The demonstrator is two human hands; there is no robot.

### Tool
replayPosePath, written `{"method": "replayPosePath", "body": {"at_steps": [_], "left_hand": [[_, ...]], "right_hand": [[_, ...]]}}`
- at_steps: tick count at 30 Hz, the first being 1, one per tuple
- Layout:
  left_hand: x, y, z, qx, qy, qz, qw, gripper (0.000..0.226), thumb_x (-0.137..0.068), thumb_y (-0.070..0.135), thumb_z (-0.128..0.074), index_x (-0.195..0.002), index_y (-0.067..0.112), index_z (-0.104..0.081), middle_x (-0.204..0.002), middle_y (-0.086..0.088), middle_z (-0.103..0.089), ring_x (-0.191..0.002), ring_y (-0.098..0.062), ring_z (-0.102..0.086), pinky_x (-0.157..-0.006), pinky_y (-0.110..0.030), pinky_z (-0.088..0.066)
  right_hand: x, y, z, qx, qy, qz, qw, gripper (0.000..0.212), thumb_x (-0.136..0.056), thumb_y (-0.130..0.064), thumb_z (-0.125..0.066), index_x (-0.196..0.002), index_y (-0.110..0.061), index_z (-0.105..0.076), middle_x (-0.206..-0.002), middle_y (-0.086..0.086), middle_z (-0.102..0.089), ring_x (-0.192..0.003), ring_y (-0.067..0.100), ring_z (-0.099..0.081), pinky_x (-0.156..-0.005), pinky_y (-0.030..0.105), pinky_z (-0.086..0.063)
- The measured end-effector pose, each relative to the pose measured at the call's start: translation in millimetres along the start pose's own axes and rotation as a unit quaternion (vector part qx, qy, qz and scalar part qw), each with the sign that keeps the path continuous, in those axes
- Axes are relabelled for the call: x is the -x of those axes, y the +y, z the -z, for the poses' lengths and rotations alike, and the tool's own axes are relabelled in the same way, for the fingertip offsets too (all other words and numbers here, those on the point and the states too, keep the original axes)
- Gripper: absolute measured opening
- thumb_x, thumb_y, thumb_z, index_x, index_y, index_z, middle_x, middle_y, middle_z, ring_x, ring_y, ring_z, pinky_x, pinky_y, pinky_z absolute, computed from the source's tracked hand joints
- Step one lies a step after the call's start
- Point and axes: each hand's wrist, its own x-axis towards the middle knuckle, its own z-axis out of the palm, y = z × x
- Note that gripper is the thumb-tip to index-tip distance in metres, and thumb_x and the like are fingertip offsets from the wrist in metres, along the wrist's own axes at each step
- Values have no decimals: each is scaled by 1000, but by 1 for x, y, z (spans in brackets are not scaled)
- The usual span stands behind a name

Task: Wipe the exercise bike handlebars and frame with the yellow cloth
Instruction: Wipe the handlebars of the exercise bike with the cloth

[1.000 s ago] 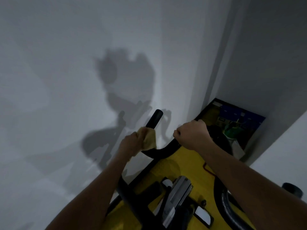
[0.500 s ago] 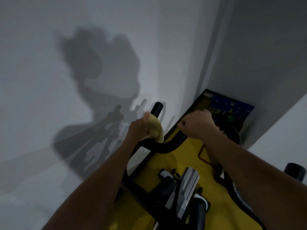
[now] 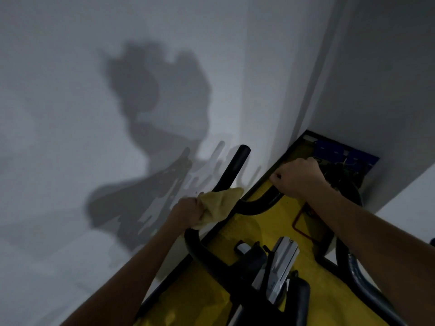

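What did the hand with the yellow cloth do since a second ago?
The left hand slid the yellow cloth down the handlebar, toward the bend, so more of the bar's black tip now shows above it. The right hand kept its grip on the other side of the bar.

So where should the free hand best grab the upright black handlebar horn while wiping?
Take the black foam handlebar horn on its bare straight shaft between the rounded tip and the yellow cloth, coming from the right side. The left hand and cloth cover its base, and the wall stands close on the left.
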Motion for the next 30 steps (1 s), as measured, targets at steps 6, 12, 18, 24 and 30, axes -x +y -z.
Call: {"method": "replayPosePath", "body": {"at_steps": [6,12,18,24,30], "left_hand": [[-47,75,-7,96,44,34,994,56,-107,40,-24,-115,-1,-61,-111,-20,-67,-105,-36,-62,-80,-34,-43],[-63,84,-7,101,81,-21,991,54,-109,38,-25,-112,-1,-62,-101,-14,-67,-95,-27,-63,-81,-31,-38],[-20,3,-10,6,13,-30,999,49,-100,23,-51,-144,5,-39,-100,-13,-67,-80,-34,-67,-68,-38,-51],[31,-15,-10,-16,37,-23,999,57,-77,27,-80,-120,10,-47,-69,-7,-59,-53,-30,-62,-45,-36,-51],[37,11,-6,-26,77,6,997,50,-105,48,-27,-101,11,-61,-94,-10,-68,-90,-29,-66,-81,-37,-52]], "right_hand": [[6,6,-6,32,14,30,999,54,-104,-47,-19,-76,-24,-60,-71,-4,-56,-68,16,-50,-73,35,-34],[5,1,-3,34,16,43,998,60,-103,-51,-17,-70,-23,-59,-69,-3,-55,-67,16,-50,-76,35,-40],[-6,-22,4,54,-15,75,996,59,-104,-53,-20,-76,-20,-60,-67,-5,-53,-60,13,-47,-55,28,-26],[-7,-23,-1,40,14,89,995,58,-102,-52,-26,-60,-19,-51,-57,-7,-47,-52,12,-43,-51,26,-25],[-2,-21,-2,25,36,83,996,48,-99,-39,-32,-56,-21,-41,-53,-7,-37,-49,11,-34,-51,26,-22]]}}
